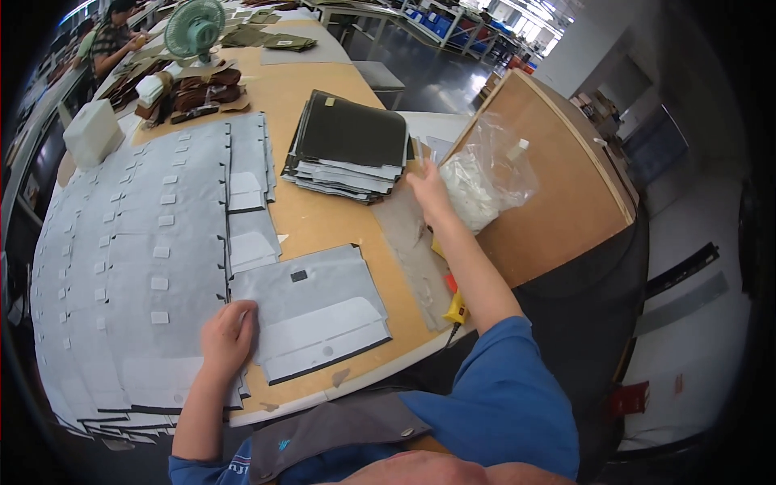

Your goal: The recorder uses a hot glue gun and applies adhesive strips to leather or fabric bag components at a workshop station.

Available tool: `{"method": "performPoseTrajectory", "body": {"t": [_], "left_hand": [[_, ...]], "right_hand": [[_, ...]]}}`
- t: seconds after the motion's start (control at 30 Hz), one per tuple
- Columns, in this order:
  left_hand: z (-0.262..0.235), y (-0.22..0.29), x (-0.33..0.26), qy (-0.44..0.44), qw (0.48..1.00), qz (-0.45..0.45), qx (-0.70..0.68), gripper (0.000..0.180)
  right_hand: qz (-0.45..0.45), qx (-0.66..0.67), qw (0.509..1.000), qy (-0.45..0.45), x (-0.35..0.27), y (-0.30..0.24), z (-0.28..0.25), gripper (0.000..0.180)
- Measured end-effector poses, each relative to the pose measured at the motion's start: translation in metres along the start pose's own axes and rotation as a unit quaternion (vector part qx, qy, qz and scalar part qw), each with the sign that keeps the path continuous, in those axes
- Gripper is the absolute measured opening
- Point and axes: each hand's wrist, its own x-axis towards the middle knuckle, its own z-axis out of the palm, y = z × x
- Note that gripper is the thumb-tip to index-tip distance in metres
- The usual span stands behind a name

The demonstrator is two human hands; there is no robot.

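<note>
A grey fabric panel (323,279) with dark edges, a lighter pocket-like section and a small dark patch lies in front of me. At its left edge is my left hand (229,333), fingers curled and closed on the panel's margin. My right hand (428,190) reaches forward, fingers closed in a pinch; what they hold, if anything, is too small to name. Just left of that hand stands a stack of dark-faced panels (352,133). To its right is a clear plastic bag (473,194) of small white pieces.
Overlapping rows of grey panels (121,283) with small white tabs cover the left side. A brown board with a raised rim (541,186) stands at right, near a yellow-and-red corded tool (455,307). Farther back are a white block (93,133), a green fan (194,31) and a seated person (113,44).
</note>
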Motion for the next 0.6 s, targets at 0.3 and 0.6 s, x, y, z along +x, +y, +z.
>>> {"method": "performPoseTrajectory", "body": {"t": [0.3, 0.6], "left_hand": [[0.003, 0.000, -0.002, 0.012, 1.000, -0.005, 0.019, 0.013], [0.004, 0.005, 0.005, -0.014, 0.999, -0.041, 0.023, 0.014]], "right_hand": [[0.026, 0.143, 0.989, -0.021, 0.012, -0.052, -0.068, 0.040], [-0.132, -0.162, 0.976, 0.060, 0.097, -0.006, -0.028, 0.024]]}}
